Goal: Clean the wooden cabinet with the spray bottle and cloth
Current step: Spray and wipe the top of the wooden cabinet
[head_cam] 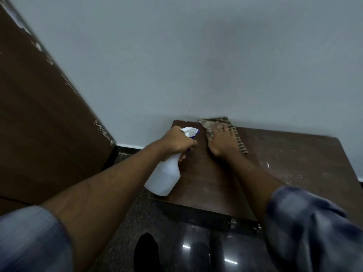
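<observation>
**Currently wiping: both hands engaged on cabinet top**

Left fingers (181, 158) are wrapped closed around the neck of the bottle (165, 175), held tilted over the cabinet's left edge. Right fingers (220, 128) lie spread flat, pressing the cloth (240, 146) against the cabinet (294, 154) top near the wall (176, 55). Assessment: the cloth is soft and limp, best driven under a flat palm; the plastic bottle looks light, possibly slick, best held at the neck.
</observation>
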### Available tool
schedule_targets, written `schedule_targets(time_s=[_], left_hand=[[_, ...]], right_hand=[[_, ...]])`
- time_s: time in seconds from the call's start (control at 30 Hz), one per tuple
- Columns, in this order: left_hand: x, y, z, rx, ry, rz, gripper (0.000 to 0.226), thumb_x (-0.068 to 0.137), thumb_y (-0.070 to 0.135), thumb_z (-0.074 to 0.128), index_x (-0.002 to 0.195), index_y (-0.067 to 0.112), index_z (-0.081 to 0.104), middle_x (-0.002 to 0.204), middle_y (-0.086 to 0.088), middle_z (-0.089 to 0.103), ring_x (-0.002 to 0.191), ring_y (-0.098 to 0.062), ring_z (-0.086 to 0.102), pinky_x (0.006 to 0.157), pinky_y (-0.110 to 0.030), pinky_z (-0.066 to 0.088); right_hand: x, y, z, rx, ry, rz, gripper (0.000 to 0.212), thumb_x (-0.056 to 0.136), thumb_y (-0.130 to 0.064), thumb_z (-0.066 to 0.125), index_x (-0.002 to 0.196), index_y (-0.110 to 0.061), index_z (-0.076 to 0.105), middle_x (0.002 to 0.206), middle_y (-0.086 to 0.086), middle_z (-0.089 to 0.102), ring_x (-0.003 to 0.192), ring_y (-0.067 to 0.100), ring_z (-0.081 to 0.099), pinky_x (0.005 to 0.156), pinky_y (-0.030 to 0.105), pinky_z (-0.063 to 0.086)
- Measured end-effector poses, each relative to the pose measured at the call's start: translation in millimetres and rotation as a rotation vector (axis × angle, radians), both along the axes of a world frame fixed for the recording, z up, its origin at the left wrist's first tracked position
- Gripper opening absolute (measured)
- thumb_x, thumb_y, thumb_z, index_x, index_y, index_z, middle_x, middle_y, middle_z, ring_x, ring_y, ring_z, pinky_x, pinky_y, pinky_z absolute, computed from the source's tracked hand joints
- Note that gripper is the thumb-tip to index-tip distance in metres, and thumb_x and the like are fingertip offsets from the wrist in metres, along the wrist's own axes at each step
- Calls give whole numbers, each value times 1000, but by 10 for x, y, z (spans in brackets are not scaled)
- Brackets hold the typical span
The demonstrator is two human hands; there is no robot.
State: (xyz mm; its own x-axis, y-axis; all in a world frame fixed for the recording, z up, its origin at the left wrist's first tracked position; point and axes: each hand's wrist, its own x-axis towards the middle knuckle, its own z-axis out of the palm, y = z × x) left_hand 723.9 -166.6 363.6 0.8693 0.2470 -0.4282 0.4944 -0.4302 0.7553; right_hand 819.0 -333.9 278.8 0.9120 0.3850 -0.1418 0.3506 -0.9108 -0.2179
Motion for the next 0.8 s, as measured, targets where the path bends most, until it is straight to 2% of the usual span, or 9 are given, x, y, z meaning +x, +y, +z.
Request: schedule_targets(time_s=[0.07, 0.13, 0.27, 0.4, 0.5, 0.6, 0.67, 0.8], left_hand=[[-15, -51, 3, -20, -8, 1, 29, 80, 15, 74, 106, 2, 72, 76, -18, 76, 38, -23, 57, 43, -29, 49], [-44, -118, 15, -23, -2, -12, 31, 79, 17, 74, 108, 5, 72, 66, -11, 76, 38, -24, 58, 44, -29, 50], [-50, -377, 38, -52, -4, -30, 36, 76, 19, 77, 109, 7, 73, 82, -16, 80, 38, -24, 57, 47, -31, 51], [38, -794, 135, -70, 0, -76, 31, 78, 18, 77, 106, 4, 74, 79, -15, 77, 41, -25, 58, 47, -29, 51], [104, -1034, 210, -68, -3, -99, 20, 81, 16, 73, 96, 4, 76, 80, -16, 78, 40, -23, 56, 47, -28, 51], [198, -1159, 206, -56, -32, -88, 16, 80, 17, 68, 93, 15, 76, 70, -13, 74, 36, -20, 53, 42, -24, 47], [262, -1164, 176, -22, -38, -65, 14, 77, 19, 71, 89, 13, 75, 68, -10, 73, 34, -20, 54, 40, -23, 47], [378, -1066, 116, -4, 14, -67, 24, 77, 22, 76, 91, 2, 74, 77, -12, 78, 35, -20, 57, 43, -26, 49]], right_hand=[[-294, 152, -23, 48, -59, 181, 56, 107, -39, 27, 160, -23, 26, 169, 2, 18, 156, 23, 15, 126, 44, 9], [-655, -90, -63, 89, -22, 306, 56, 105, -39, 32, 160, -28, 28, 168, -4, 21, 155, 19, 16, 126, 41, 13], [-1253, -803, -150, 52, -32, -77, 67, 102, -37, 37, 164, -24, 13, 171, -1, 10, 157, 24, 10, 126, 40, 16], [-1617, -1062, -196, 36, -14, -105, 67, 102, -38, 34, 164, -25, 10, 171, -1, 7, 157, 26, 7, 125, 40, 15], [-1453, -1292, -201, 43, -12, -228, 65, 102, -38, 27, 164, -22, 14, 171, 2, 8, 157, 28, 8, 127, 42, 12], [-793, -1423, -136, 68, -23, -312, 63, 106, -35, 29, 164, -20, 11, 171, 5, 3, 158, 28, 3, 127, 43, 8], [-350, -1350, -39, 90, 20, -340, 61, 106, -33, 30, 163, -19, 13, 171, 5, 4, 157, 29, 3, 127, 45, 6], [-303, -1199, -177, 66, -35, -10, 62, 103, -37, 35, 162, -23, 22, 170, 2, 15, 156, 25, 12, 126, 43, 10]])
